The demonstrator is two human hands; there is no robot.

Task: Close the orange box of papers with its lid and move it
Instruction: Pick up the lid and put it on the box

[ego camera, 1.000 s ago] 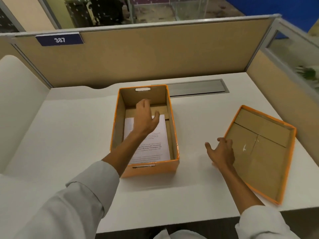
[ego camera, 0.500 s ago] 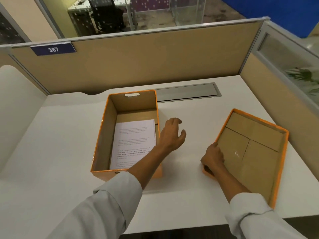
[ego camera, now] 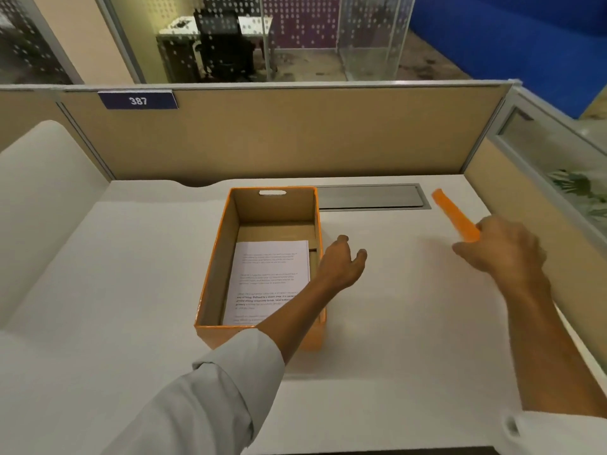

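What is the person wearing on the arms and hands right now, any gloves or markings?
No gloves: both the left hand and the right hand are bare, with no rings, watch or markings visible. Each arm has a plain pale grey-white long sleeve pushed up toward the elbow, the left sleeve and the right sleeve, so the forearms are uncovered.

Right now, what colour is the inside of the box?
Plain brown cardboard inside the box, orange outside; head view.

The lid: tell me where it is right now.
In the head view the lid is on the right, lifted edge-on in the right hand, above the desk and right of the open orange box.
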